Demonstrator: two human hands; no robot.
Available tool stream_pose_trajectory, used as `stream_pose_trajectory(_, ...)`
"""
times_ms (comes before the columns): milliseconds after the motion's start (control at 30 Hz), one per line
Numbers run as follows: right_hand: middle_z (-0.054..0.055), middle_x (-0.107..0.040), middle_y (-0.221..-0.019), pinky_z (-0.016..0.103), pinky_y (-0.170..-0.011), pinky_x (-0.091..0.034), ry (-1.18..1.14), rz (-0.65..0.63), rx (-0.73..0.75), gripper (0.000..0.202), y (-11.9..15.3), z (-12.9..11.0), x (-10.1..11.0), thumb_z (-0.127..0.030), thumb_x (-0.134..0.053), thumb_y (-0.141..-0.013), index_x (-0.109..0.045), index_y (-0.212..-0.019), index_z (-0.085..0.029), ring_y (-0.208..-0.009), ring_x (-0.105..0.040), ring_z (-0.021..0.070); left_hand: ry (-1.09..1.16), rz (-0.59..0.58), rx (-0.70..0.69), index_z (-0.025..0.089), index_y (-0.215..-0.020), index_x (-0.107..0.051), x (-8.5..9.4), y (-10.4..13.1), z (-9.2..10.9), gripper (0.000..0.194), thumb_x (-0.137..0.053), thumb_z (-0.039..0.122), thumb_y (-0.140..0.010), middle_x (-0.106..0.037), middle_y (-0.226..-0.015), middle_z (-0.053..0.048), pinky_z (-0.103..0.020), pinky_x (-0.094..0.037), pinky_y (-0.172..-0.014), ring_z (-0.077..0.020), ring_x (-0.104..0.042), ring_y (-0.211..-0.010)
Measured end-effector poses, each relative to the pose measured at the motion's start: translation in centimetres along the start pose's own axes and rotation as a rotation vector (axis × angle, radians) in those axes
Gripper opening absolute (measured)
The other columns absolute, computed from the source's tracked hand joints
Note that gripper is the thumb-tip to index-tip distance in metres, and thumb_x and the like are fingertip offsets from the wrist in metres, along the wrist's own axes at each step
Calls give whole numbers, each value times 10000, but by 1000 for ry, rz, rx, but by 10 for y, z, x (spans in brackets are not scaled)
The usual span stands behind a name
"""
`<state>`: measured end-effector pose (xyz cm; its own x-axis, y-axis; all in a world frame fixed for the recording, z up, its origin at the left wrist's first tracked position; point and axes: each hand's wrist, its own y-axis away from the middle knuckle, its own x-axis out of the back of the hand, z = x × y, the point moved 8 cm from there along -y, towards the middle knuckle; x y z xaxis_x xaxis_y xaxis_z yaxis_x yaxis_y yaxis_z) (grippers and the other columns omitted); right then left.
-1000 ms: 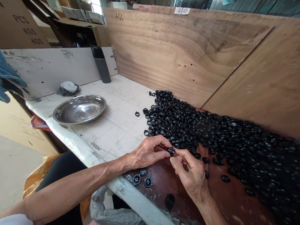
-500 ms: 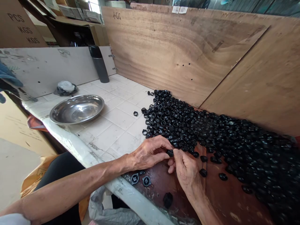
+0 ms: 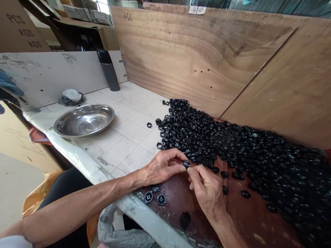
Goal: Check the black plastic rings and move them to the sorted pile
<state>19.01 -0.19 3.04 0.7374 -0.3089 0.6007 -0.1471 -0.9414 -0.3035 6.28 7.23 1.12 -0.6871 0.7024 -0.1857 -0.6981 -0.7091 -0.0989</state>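
My left hand [image 3: 160,168] pinches a small black plastic cap [image 3: 186,164] between thumb and forefinger. My right hand [image 3: 208,191], closed, has its thumb and fingertips on the cap's right end. Whether it is one piece or two fitted together, I cannot make out. Beyond both hands spreads a big heap of black plastic rings and caps [image 3: 196,129]. Below my left wrist lie a few round eared caps [image 3: 161,199] showing cross-shaped insides. Another dark cap [image 3: 185,220] sits near the table's front edge.
At the left a steel bowl [image 3: 85,120] stands on the white tiled top [image 3: 129,127], with a dark flask [image 3: 108,70] behind it. Near the grey board is a small plastic-wrapped bundle [image 3: 71,97]. A plywood panel [image 3: 196,58] walls off the back. A grey bag [image 3: 121,234] hangs below the front edge.
My right hand has shifted slightly down and its fingers have changed their hold, so more of the cap shows. My left hand has barely moved.
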Motion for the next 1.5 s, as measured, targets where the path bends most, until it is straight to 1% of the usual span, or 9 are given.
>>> stream_pose_trajectory(133,24,-716,-782,265,-659,-531,-43,16,8,232,1,1,2,-405,-554,-1010,-687,-1009,-215,-689,-683,172,16,3,12,131,-1048,-667,0,0,-2,307,-761,368,-875,-738,-974,-87,-357,-593,-861,-202,-730,-905)
stream_pose_trajectory(267,-3,-666,-663,256,-602,-521,-67,-11,-62,252,2,9,0,-392,-541,-1022,-669,-880,-228,-600,-654,158,35,-7,17,129,-1040,-667,0,0,-2,325,-779,374,-859,-732,-970,-86,-353,-586,-849,-194,-722,-885)
stream_pose_trajectory(467,56,-730,-962,299,-770,-592,-147,54,50,171,4,3,1,-332,-623,-973,-673,-1094,-223,-826,-726,198,148,0,118,128,-1010,-673,0,-1,-6,336,-821,359,-816,-735,-985,-90,-359,-567,-904,-196,-718,-922)
stream_pose_trajectory(733,-19,-603,-560,236,-540,-484,-354,-160,-375,481,7,23,-20,-550,-473,-1027,-586,-711,-205,-487,-591,125,-206,-57,-120,149,-1063,-700,-3,2,6,219,-715,303,-908,-713,-1086,-105,-335,-566,-896,-205,-700,-989)
stream_pose_trajectory(900,6,-710,-793,240,-631,-526,-234,-7,-154,270,1,7,-2,-460,-629,-962,-663,-1059,-210,-655,-676,148,21,11,70,126,-1039,-667,0,1,-4,273,-768,308,-862,-727,-954,-76,-336,-574,-867,-185,-713,-890)
stream_pose_trajectory(1033,-14,-671,-613,242,-607,-510,-228,-104,-271,298,3,16,-11,-468,-567,-995,-654,-879,-208,-572,-657,146,-96,-16,-2,135,-1037,-682,-1,1,0,238,-753,293,-873,-713,-981,-71,-324,-573,-856,-180,-704,-898)
stream_pose_trajectory(1233,17,-732,-807,265,-677,-540,-251,-15,-184,228,3,8,-4,-426,-655,-940,-666,-1030,-217,-694,-706,169,-59,-42,30,131,-1059,-650,-3,1,-5,240,-735,277,-887,-720,-978,-83,-339,-592,-830,-196,-723,-883)
stream_pose_trajectory(1367,-18,-647,-607,240,-595,-499,-530,-50,-494,282,9,24,-18,-467,-711,-869,-661,-842,-191,-566,-623,133,-422,-65,-204,146,-1069,-656,-5,4,11,193,-679,283,-935,-720,-1038,-100,-336,-589,-845,-213,-716,-957)
stream_pose_trajectory(1500,-17,-626,-642,231,-506,-484,-906,-86,-758,422,17,31,-36,-511,-865,-653,-657,-723,-151,-487,-539,86,-741,-156,-533,169,-1133,-618,-17,15,25,158,-586,186,-979,-718,-1093,-114,-354,-565,-933,-219,-690,-1068)
